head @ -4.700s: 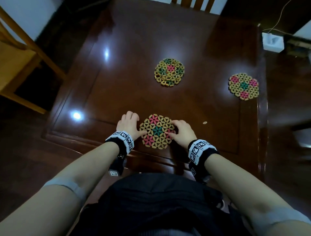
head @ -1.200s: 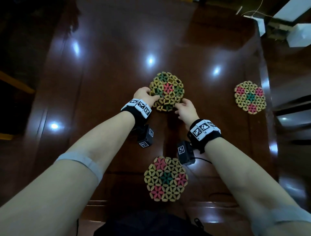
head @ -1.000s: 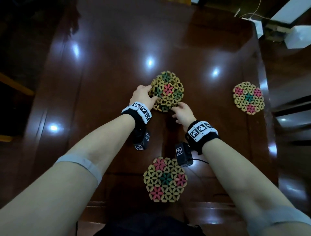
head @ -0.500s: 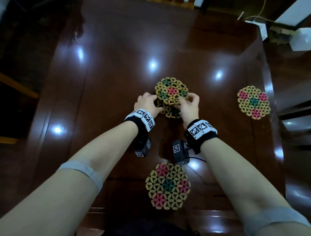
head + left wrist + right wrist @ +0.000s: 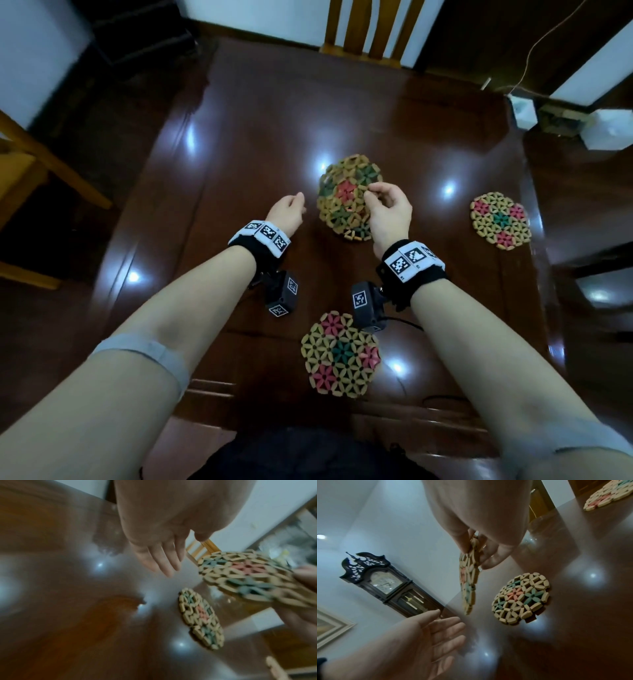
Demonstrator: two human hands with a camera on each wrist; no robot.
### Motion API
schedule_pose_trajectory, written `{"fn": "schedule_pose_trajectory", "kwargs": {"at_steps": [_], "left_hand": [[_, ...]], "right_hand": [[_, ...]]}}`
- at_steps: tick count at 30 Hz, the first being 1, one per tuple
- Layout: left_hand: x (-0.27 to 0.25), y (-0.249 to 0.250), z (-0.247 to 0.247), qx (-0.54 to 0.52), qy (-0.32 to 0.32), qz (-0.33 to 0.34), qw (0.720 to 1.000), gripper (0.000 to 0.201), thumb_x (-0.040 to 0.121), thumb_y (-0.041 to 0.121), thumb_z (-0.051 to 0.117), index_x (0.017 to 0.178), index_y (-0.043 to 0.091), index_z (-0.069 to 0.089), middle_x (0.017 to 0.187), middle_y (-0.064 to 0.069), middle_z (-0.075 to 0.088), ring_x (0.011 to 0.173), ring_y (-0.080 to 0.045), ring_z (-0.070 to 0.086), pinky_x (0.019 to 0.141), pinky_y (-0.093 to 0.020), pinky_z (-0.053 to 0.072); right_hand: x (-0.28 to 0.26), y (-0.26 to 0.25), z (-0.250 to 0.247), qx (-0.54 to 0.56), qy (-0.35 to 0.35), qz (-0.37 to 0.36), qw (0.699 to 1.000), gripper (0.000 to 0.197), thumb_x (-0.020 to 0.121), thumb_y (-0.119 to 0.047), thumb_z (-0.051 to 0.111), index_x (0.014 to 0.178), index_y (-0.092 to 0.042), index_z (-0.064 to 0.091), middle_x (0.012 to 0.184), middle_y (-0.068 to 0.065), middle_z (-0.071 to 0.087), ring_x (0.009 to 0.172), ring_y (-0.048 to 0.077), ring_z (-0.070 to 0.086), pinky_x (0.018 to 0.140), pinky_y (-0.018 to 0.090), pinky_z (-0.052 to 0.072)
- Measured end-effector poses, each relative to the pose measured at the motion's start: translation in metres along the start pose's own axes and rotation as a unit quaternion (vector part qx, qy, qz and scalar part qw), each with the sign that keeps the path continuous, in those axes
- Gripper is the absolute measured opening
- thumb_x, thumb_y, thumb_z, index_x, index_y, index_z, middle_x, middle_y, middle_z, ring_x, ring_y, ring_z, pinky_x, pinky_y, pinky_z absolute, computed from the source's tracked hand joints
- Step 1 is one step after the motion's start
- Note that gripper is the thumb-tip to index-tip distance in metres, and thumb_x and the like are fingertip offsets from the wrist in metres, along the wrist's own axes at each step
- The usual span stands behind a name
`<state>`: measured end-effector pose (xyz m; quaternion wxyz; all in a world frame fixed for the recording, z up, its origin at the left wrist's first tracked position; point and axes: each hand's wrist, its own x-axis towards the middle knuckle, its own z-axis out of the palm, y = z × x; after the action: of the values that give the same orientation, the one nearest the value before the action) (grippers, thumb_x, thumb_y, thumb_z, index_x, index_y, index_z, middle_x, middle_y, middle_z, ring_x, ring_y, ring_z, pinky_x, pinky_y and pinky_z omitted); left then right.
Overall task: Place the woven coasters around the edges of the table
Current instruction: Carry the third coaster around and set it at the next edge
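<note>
My right hand (image 5: pixel 371 192) pinches the edge of a woven coaster (image 5: pixel 342 188) and holds it tilted above the dark wooden table (image 5: pixel 257 137). In the right wrist view this lifted coaster (image 5: pixel 469 582) hangs edge-on from my fingers (image 5: pixel 489 559). A second coaster (image 5: pixel 520 597) lies flat just under it, also seen as the flat coaster (image 5: pixel 200 618) in the left wrist view. My left hand (image 5: pixel 296 202) is open and holds nothing, a little left of the lifted coaster (image 5: pixel 248 577). Another coaster (image 5: pixel 340 354) lies at the near edge and one more coaster (image 5: pixel 500 221) at the right edge.
A wooden chair (image 5: pixel 366 27) stands at the table's far edge and another chair (image 5: pixel 30 164) at the left. White boxes (image 5: pixel 524 109) and a cable lie beyond the far right corner. A tall dark clock (image 5: pixel 385 582) stands against the wall.
Both hands reached from the near coaster to the stack in the middle. My right hand has lifted the top coaster off it, and my left hand has let go and drawn back to the left.
</note>
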<state>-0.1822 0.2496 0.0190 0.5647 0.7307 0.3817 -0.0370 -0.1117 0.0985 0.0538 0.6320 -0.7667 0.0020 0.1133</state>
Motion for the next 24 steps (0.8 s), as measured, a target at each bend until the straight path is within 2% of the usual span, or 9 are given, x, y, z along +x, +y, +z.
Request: {"fn": "schedule_pose_trajectory", "kwargs": {"at_steps": [2,5,8,10,14,16,18,22,24], "left_hand": [[-0.020,0.000,-0.006,-0.066,-0.035,-0.034,0.997,0.051,0.099,0.045,0.027,0.135,0.012,0.044,0.131,-0.003,0.056,0.107,-0.027,0.064,0.083,-0.037,0.044],[-0.052,-0.008,-0.015,-0.099,-0.045,-0.029,0.994,0.050,0.096,0.049,0.036,0.131,0.016,0.049,0.123,-0.003,0.061,0.085,-0.017,0.067,0.079,-0.036,0.047],[-0.081,-0.022,-0.023,-0.062,0.001,0.023,0.998,0.037,0.094,0.032,0.054,0.125,0.012,0.054,0.102,-0.004,0.065,0.068,-0.010,0.063,0.062,-0.028,0.048],[-0.096,-0.034,-0.030,-0.055,0.011,0.034,0.998,0.038,0.091,0.023,0.061,0.124,0.007,0.053,0.098,-0.008,0.065,0.064,-0.011,0.061,0.055,-0.024,0.047],[-0.112,-0.054,-0.056,-0.082,0.013,0.025,0.996,0.039,0.087,0.014,0.065,0.122,0.000,0.053,0.084,-0.010,0.063,0.060,-0.014,0.056,0.042,-0.018,0.049],[-0.118,-0.064,-0.075,-0.077,0.009,0.035,0.996,0.033,0.087,0.013,0.065,0.117,0.002,0.055,0.081,-0.010,0.064,0.060,-0.015,0.057,0.042,-0.018,0.049],[-0.120,-0.078,-0.097,-0.067,0.005,0.043,0.997,0.024,0.087,0.014,0.065,0.109,0.008,0.056,0.088,-0.012,0.066,0.061,-0.016,0.060,0.048,-0.020,0.051],[-0.113,-0.108,-0.160,-0.056,-0.001,0.041,0.998,0.020,0.086,0.016,0.067,0.103,0.012,0.056,0.090,-0.013,0.066,0.064,-0.017,0.061,0.058,-0.029,0.052],[-0.106,-0.124,-0.199,-0.042,-0.013,0.042,0.998,0.023,0.085,0.017,0.068,0.105,0.011,0.058,0.089,-0.011,0.067,0.064,-0.017,0.062,0.059,-0.030,0.053]], "right_hand": [[-0.020,-0.007,-0.007,0.024,-0.036,-0.007,0.999,0.021,0.085,-0.004,0.061,0.085,-0.024,0.060,0.095,0.001,0.064,0.086,0.013,0.060,0.085,0.037,0.054],[-0.051,-0.008,-0.015,0.017,-0.074,0.007,0.997,0.025,0.083,-0.006,0.063,0.086,-0.031,0.058,0.100,0.003,0.064,0.096,0.021,0.063,0.090,0.046,0.055],[-0.082,-0.007,-0.021,-0.005,-0.081,0.027,0.996,0.027,0.076,-0.020,0.066,0.084,-0.045,0.059,0.115,0.004,0.063,0.110,0.025,0.062,0.090,0.052,0.054],[-0.101,-0.004,-0.022,-0.001,-0.093,0.052,0.994,0.033,0.076,-0.018,0.066,0.090,-0.046,0.055,0.117,0.005,0.060,0.110,0.024,0.062,0.089,0.051,0.055],[-0.128,0.003,-0.012,0.012,-0.109,0.103,0.989,0.045,0.073,-0.017,0.069,0.116,-0.027,0.059,0.117,0.007,0.063,0.103,0.026,0.066,0.086,0.049,0.056],[-0.138,0.002,0.002,0.025,-0.111,0.125,0.986,0.045,0.078,-0.010,0.069,0.120,-0.020,0.060,0.113,0.006,0.067,0.099,0.024,0.068,0.076,0.040,0.059],[-0.150,0.002,0.023,0.039,-0.116,0.142,0.982,0.042,0.081,-0.005,0.066,0.122,-0.015,0.060,0.109,0.006,0.070,0.094,0.020,0.070,0.068,0.034,0.058],[-0.181,0.006,0.086,0.036,-0.111,0.145,0.982,0.034,0.082,-0.014,0.065,0.117,-0.014,0.063,0.104,0.007,0.072,0.093,0.021,0.071,0.080,0.042,0.060],[-0.195,0.007,0.124,0.031,-0.105,0.147,0.983,0.025,0.085,-0.018,0.064,0.110,-0.014,0.065,0.104,0.010,0.071,0.094,0.024,0.070,0.070,0.039,0.062]]}}
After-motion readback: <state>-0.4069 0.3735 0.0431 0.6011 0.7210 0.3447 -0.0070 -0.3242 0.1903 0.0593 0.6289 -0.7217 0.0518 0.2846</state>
